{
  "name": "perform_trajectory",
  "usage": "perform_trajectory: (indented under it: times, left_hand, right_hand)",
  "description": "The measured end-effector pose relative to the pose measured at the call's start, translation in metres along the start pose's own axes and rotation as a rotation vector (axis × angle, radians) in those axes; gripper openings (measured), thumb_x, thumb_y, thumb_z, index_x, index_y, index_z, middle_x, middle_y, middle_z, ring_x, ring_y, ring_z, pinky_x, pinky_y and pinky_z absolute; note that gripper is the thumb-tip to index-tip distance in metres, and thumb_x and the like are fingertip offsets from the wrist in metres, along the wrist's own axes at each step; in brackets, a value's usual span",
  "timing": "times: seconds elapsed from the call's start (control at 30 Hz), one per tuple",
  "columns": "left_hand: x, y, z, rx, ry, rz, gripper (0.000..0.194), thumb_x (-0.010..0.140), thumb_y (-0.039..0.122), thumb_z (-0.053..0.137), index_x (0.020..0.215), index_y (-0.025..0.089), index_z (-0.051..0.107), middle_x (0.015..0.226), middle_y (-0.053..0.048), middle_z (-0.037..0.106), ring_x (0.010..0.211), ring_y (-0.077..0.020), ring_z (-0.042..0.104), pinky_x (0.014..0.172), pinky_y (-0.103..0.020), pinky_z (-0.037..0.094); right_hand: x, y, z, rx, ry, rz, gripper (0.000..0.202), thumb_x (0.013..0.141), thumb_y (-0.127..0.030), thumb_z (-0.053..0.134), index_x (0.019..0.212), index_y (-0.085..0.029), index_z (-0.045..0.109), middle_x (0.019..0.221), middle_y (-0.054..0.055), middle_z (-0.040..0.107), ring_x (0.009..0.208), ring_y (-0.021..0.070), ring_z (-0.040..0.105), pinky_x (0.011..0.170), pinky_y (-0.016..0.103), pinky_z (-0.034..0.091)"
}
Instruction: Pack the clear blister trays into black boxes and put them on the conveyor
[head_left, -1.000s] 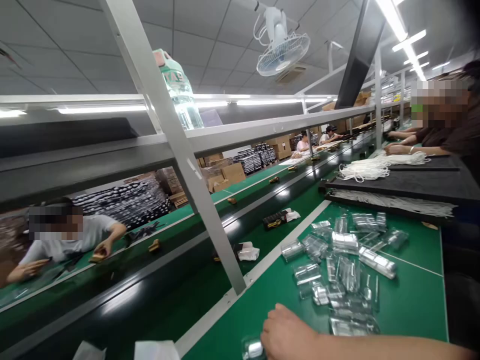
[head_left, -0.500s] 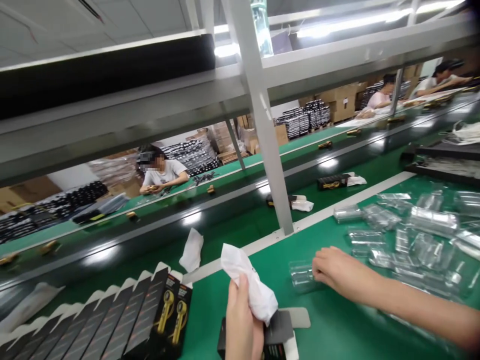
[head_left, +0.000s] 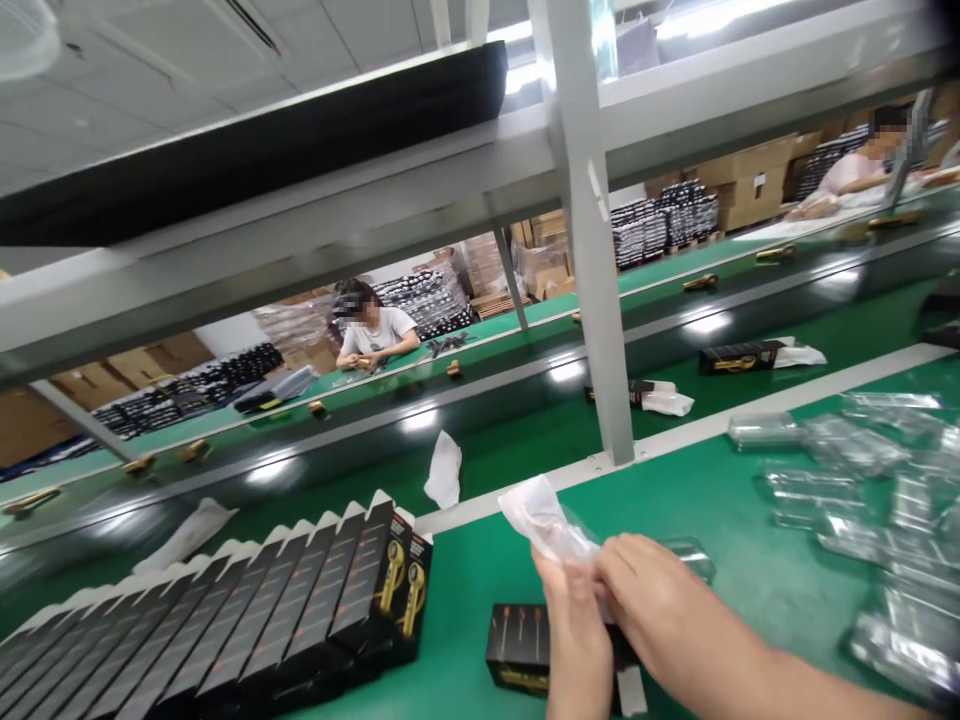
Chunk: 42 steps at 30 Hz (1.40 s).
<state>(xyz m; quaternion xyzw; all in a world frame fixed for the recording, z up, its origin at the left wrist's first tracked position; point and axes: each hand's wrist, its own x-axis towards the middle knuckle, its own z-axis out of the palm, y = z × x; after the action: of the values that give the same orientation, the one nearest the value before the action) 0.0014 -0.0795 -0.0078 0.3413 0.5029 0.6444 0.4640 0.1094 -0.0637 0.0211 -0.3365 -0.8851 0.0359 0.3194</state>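
My left hand (head_left: 574,625) is closed around a white wrapped packet (head_left: 544,515), which points up and to the left. Against the packet's lower end, my right hand (head_left: 649,595) has its fingers curled, pressed close to the left fingertips; what lies under them is partly hidden. A clear edge shows along the packet. Behind the right hand, a clear plastic shell (head_left: 691,557) is partly visible. Below my hands, a black printed box (head_left: 519,640) lies on the green table (head_left: 465,590), half covered by the left wrist.
A row of black boxes (head_left: 300,600) with raised white flaps stands at left. Several clear plastic shells (head_left: 855,500) lie at right. Beyond a metal post (head_left: 596,270) runs a conveyor (head_left: 517,425) carrying packets, boxes and gold-coloured items. A co-worker (head_left: 379,335) sits across it.
My right hand has moved left, from the clear shell to the packet in my left hand. The view has shifted, so the scene sits farther right.
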Motion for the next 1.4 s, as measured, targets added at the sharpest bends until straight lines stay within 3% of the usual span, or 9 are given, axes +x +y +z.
perform_trajectory:
  times: [0.23,0.37,0.43,0.7,0.83,0.97,1.1,1.2,1.4]
  left_hand:
    - [-0.001,0.004,-0.001,0.033,-0.057,-0.089,0.067,0.079,0.053,0.059,0.131,0.016,0.040,0.120,-0.014,0.058,0.111,-0.0248,0.055,0.094,-0.031,0.041]
    - [-0.006,0.005,0.007,-0.129,-0.137,-0.086,0.062,0.084,0.050,0.054,0.134,0.018,0.039,0.125,-0.014,0.056,0.115,-0.0247,0.054,0.096,-0.032,0.041]
    - [-0.012,0.009,0.011,-0.090,-0.199,-0.085,0.062,0.085,0.050,0.052,0.137,0.019,0.037,0.130,-0.014,0.053,0.120,-0.0248,0.050,0.099,-0.033,0.040]
    - [-0.018,0.068,-0.028,0.812,-0.659,0.143,0.069,0.084,0.046,0.055,0.144,0.026,0.026,0.146,-0.010,0.037,0.132,-0.0273,0.038,0.108,-0.042,0.032]
    - [-0.011,0.072,-0.057,1.408,-0.674,0.281,0.082,0.071,0.044,0.071,0.141,0.034,0.031,0.146,-0.006,0.037,0.135,-0.0334,0.030,0.111,-0.059,0.019]
    - [-0.009,0.044,-0.072,1.706,-0.565,0.425,0.064,0.072,0.042,0.071,0.129,0.025,0.050,0.110,-0.008,0.063,0.099,-0.0295,0.060,0.088,-0.051,0.048]
    - [-0.005,0.019,-0.075,1.662,-0.335,0.600,0.053,0.078,0.048,0.062,0.120,0.017,0.054,0.100,-0.010,0.064,0.088,-0.0236,0.063,0.076,-0.035,0.053]
    - [-0.003,0.008,-0.071,1.487,-0.313,0.651,0.052,0.082,0.055,0.053,0.119,0.019,0.052,0.098,-0.008,0.064,0.086,-0.0192,0.064,0.073,-0.027,0.053]
    - [-0.005,-0.007,-0.064,1.328,-0.271,0.855,0.062,0.074,0.066,0.053,0.117,0.021,0.051,0.097,-0.010,0.067,0.087,-0.0229,0.065,0.076,-0.032,0.052]
  right_hand:
    - [-0.021,0.014,-0.002,0.118,-0.032,-0.076,0.022,0.096,-0.015,0.034,0.096,-0.019,0.056,0.085,0.005,0.059,0.075,0.0216,0.053,0.069,0.038,0.044]
    - [-0.029,0.027,-0.012,0.277,0.075,0.219,0.036,0.096,-0.032,0.043,0.131,-0.025,0.044,0.125,0.009,0.053,0.115,0.0250,0.048,0.093,0.040,0.042]
    - [-0.030,0.028,-0.011,0.430,-0.007,0.343,0.044,0.096,-0.039,0.042,0.138,-0.026,0.039,0.136,0.010,0.047,0.124,0.0250,0.043,0.100,0.040,0.039]
    - [-0.036,0.028,-0.047,1.161,-0.115,0.612,0.044,0.092,-0.046,0.049,0.131,-0.025,0.045,0.106,0.006,0.062,0.094,0.0235,0.059,0.080,0.035,0.049]
    - [-0.048,0.049,-0.065,1.229,-0.088,0.757,0.047,0.091,-0.047,0.051,0.134,-0.031,0.042,0.087,-0.001,0.061,0.071,0.0164,0.058,0.062,0.025,0.047]
    - [-0.082,0.077,-0.062,1.058,-0.095,1.027,0.045,0.082,-0.054,0.061,0.123,-0.035,0.054,0.108,0.000,0.061,0.100,0.0222,0.055,0.069,0.022,0.048]
    - [-0.106,0.082,-0.056,1.166,-0.126,1.254,0.045,0.078,-0.055,0.066,0.117,-0.035,0.058,0.101,-0.001,0.062,0.090,0.0186,0.056,0.063,0.019,0.047]
    - [-0.098,0.070,-0.054,1.295,-0.142,1.190,0.039,0.080,-0.052,0.065,0.112,-0.029,0.062,0.077,-0.002,0.055,0.062,0.0101,0.046,0.046,0.016,0.033]
    - [-0.077,0.070,-0.063,1.194,-0.338,1.042,0.037,0.079,-0.055,0.064,0.094,-0.021,0.067,0.069,-0.002,0.051,0.057,0.0080,0.039,0.045,0.017,0.022]
